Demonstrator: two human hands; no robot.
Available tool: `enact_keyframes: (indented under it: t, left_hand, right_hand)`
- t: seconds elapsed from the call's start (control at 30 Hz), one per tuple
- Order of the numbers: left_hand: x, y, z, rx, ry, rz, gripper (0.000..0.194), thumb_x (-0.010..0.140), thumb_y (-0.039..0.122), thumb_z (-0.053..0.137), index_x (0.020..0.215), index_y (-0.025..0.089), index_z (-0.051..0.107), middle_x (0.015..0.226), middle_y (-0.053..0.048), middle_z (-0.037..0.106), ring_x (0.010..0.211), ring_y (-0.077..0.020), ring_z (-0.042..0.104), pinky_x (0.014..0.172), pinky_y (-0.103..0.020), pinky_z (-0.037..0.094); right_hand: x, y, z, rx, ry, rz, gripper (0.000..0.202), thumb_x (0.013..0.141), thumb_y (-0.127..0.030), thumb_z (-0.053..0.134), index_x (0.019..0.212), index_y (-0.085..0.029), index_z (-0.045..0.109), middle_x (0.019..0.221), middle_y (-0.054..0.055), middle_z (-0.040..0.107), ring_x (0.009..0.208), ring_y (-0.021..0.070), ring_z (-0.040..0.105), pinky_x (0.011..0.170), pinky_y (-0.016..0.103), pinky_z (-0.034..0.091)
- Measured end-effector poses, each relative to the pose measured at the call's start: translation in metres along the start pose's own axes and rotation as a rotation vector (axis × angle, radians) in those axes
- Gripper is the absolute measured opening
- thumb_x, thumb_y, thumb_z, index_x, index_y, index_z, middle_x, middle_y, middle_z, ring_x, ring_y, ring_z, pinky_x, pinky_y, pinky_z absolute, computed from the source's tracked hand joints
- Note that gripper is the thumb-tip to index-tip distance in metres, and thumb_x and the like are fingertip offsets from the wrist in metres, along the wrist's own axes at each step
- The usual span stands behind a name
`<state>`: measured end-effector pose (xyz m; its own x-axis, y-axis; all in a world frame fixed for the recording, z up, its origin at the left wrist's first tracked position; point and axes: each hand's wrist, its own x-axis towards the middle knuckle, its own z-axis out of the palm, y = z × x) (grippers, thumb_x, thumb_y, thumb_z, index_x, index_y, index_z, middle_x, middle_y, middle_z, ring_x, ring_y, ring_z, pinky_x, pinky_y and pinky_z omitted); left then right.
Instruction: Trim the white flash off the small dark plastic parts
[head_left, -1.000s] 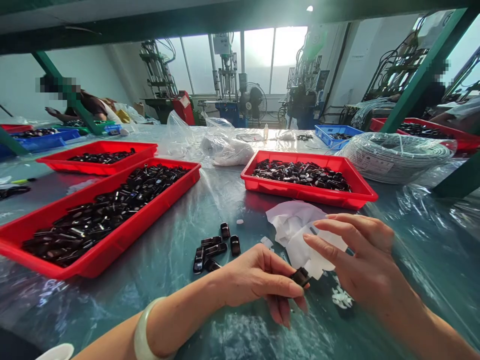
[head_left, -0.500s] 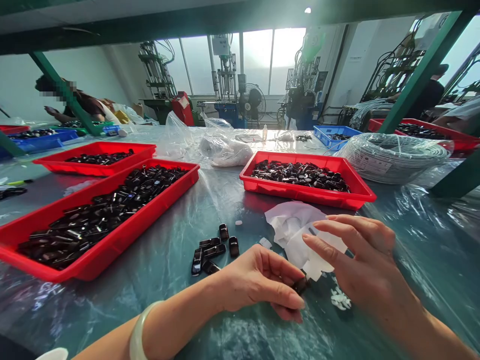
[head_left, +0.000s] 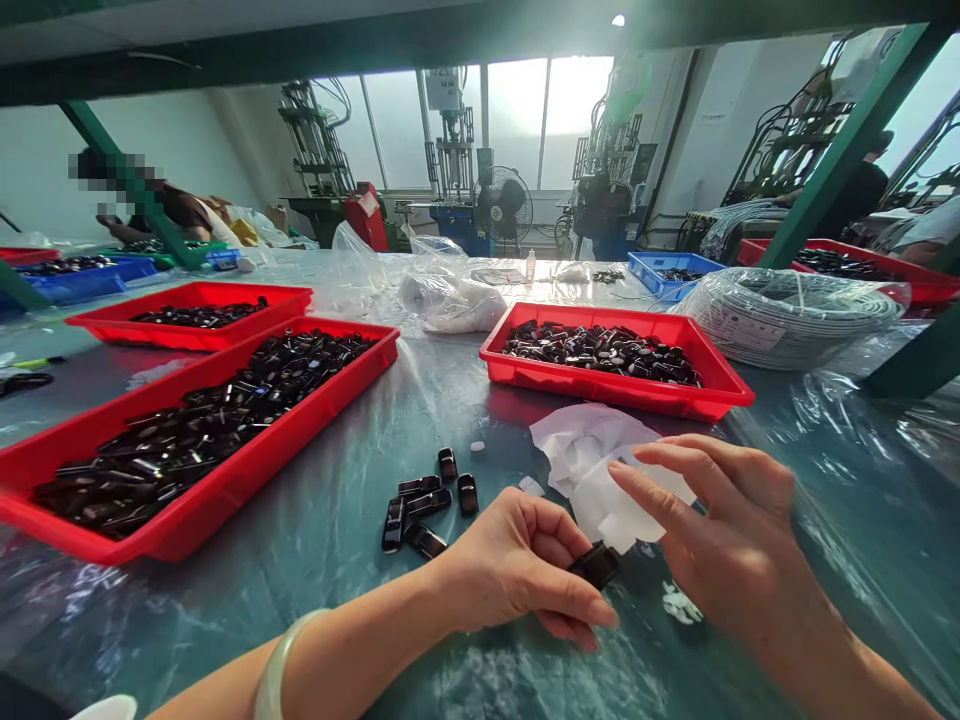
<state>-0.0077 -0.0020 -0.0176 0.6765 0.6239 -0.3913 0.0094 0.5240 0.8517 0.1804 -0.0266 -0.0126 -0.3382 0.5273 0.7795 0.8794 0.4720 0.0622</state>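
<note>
My left hand [head_left: 532,560] is closed round a small glossy black plastic part [head_left: 596,566], held between thumb and fingers just above the table. To its right, my right hand [head_left: 739,530] is raised with fingers apart and holds nothing I can see. Beneath the right fingertips lies a crumpled sheet of thin white paper [head_left: 581,450]. Several loose black parts [head_left: 427,500] like the held one lie left of my left hand. Small white pieces [head_left: 681,603] are heaped below the paper, partly behind my right hand.
Red trays full of black parts stand at the left [head_left: 300,420] and beyond the paper [head_left: 600,388]. A plastic-wrapped cable coil [head_left: 810,315] sits at the right by a green post [head_left: 847,140]. A shelf beam [head_left: 375,55] crosses overhead. A person [head_left: 172,210] sits far left.
My left hand has turned the black part so that more of it shows. My right hand has shifted slightly right, still with its fingers apart.
</note>
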Motion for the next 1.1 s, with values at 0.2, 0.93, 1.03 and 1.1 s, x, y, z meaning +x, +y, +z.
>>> enact_keyframes:
  t: [0.2,0.93,1.03,1.1]
  left_hand:
    - [-0.0005,0.0002,0.0017,0.004,0.032,0.008,0.029,0.047,0.017,0.082,0.065,0.010,0.060,0.052,-0.002,0.065,0.047,-0.0127,0.064,0.043,-0.016,0.049]
    - [0.0002,-0.0012,-0.0009,0.012,0.038,0.030,0.030,0.046,0.018,0.082,0.064,0.011,0.060,0.053,-0.002,0.066,0.047,-0.0130,0.064,0.043,-0.016,0.047]
    - [0.0000,-0.0012,-0.0008,0.009,0.044,0.024,0.031,0.045,0.019,0.083,0.063,0.011,0.059,0.052,-0.001,0.065,0.047,-0.0133,0.063,0.042,-0.016,0.047]
    - [-0.0001,-0.0010,-0.0007,0.006,0.044,0.021,0.032,0.044,0.019,0.083,0.063,0.011,0.059,0.052,-0.001,0.065,0.046,-0.0134,0.063,0.042,-0.016,0.046]
  right_hand:
    - [-0.0001,-0.0012,-0.0001,0.022,-0.001,0.023,0.039,0.076,0.005,0.042,0.096,-0.022,0.063,0.093,0.006,0.065,0.093,0.0236,0.055,0.080,0.044,0.033]
    - [-0.0005,0.0041,-0.0008,0.062,0.021,-0.016,0.032,0.082,-0.001,0.046,0.097,-0.025,0.061,0.094,0.004,0.064,0.094,0.0217,0.055,0.081,0.041,0.035]
    - [0.0004,0.0043,-0.0015,0.067,0.010,-0.046,0.031,0.083,-0.002,0.046,0.097,-0.026,0.061,0.094,0.004,0.064,0.094,0.0213,0.056,0.080,0.040,0.036]
    - [0.0012,0.0035,-0.0015,0.071,0.011,-0.043,0.029,0.083,-0.004,0.046,0.095,-0.025,0.062,0.093,0.004,0.065,0.093,0.0214,0.056,0.080,0.040,0.036]
